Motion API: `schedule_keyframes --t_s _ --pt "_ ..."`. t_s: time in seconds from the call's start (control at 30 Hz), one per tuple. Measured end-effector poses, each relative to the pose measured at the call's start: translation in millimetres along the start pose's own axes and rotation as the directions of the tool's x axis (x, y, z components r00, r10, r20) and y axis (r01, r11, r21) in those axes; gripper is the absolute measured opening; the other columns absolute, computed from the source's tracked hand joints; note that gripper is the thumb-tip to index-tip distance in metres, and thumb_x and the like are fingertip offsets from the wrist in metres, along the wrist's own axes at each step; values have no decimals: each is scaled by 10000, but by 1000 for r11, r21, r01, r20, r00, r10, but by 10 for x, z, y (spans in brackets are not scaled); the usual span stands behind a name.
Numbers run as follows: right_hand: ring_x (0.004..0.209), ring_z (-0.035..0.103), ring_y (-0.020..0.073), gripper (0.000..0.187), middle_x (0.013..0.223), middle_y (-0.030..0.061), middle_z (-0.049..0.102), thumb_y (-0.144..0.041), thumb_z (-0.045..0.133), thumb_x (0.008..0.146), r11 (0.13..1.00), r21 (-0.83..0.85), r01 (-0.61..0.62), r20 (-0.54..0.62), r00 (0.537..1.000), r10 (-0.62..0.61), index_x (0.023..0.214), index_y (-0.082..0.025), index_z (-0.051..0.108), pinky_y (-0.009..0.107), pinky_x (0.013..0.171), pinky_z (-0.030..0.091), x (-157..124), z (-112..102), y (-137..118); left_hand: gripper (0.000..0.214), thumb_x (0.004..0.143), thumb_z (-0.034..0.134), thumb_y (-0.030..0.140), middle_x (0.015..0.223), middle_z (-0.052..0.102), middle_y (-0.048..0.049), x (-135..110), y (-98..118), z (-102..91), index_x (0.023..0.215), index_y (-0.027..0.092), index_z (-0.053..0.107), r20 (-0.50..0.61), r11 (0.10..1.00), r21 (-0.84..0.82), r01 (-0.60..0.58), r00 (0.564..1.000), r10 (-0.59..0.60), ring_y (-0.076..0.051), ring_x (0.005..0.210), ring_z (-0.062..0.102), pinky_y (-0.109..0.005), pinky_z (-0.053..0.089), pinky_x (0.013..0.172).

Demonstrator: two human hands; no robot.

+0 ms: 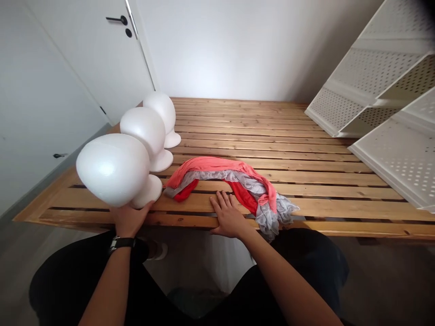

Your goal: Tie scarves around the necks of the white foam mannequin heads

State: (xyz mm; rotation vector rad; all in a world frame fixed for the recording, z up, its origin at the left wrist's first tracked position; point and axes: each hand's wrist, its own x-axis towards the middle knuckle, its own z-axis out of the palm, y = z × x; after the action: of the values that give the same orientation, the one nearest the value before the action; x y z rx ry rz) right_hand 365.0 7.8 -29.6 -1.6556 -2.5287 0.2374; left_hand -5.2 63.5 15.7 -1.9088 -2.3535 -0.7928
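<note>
Left hand (130,219), finger pose indeterminable, likely steadies the nearest head (113,168); right hand (229,218), fingers spread, would need to curl to grasp the cloth (231,165) just beyond.

head-worn view | faces forward and down | near slatted platform (244,128)

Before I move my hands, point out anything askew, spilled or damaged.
Only the grey cloth stands out: its right end is crumpled and droops over the bench's front edge, so it looks untidy. I see no spill or damage.
</note>
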Motion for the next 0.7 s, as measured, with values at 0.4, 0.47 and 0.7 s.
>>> schedule_keyframes --t_s 0.4,0.47,0.7 --pt "1621 68 498 1390 1746 283 107 -792 847 640 999 39 -9 35 999 8 1686 -120 227 673 1293 34 21 -33 -24 690 806 684 606 1551 578 -80 354 -255 195 1350 183 647 92 957 -224 183 982 -166 -332 1559 365 -427 200 1337" --pt "1623 57 496 1380 1747 282 101 -767 864 641 998 55 -13 40 999 11 1684 -118 235 672 1294 23 21 -39 -24 692 808 665 601 1555 581 -54 264 -203 135 1377 208 639 58 954 -254 161 987 -152 -322 1577 341 -422 156 1352" --pt "1634 -12 469 1363 1759 245 103 -727 892 635 962 269 57 93 992 -85 1691 -175 230 676 1297 33 25 -300 60 815 776 679 686 1580 540 103 -570 167 -163 1538 504 455 88 938 -331 102 993 -77 -303 1588 341 -385 118 1383"
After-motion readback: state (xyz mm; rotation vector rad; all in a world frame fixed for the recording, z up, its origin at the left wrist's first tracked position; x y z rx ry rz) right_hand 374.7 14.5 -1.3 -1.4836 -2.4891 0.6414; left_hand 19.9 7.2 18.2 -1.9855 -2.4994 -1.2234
